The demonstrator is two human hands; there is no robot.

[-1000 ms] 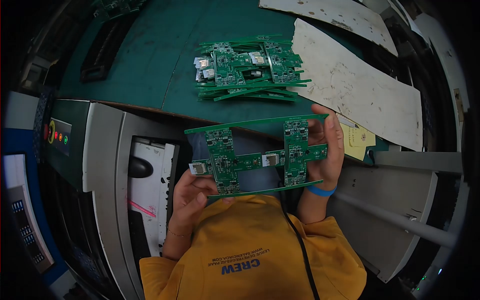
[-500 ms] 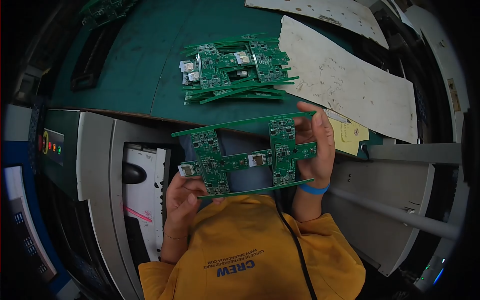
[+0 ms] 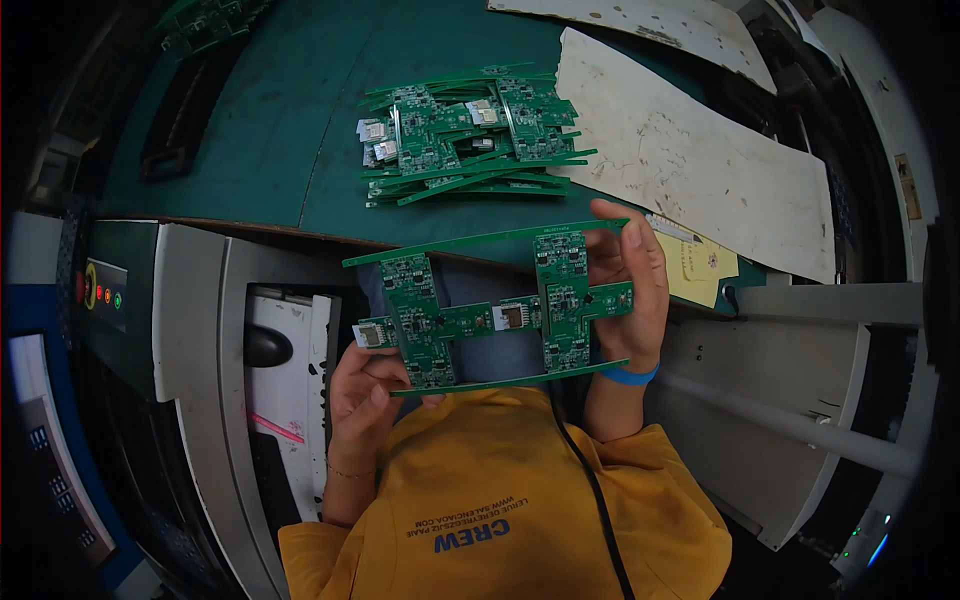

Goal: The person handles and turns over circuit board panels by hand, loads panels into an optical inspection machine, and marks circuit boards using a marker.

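Note:
A green circuit board panel, with two populated boards joined by long edge rails, is held between my two hands above my lap. My left hand grips its lower left corner, thumb near the lower rail. My right hand wraps around the right end, with the thumb by the upper rail and some fingers hidden behind the board. Small white-labelled metal modules show on the panel's left end and middle. Beyond it, a pile of similar circuit board panels lies on the green table.
The green table has stained white sheets on its right. A yellow note and a pen-like item sit at its near edge. A black rack stands left. Below are a black mouse and a control panel with buttons.
The panel and both hands have shifted very slightly, a few pixels left and up. The grip looks the same.

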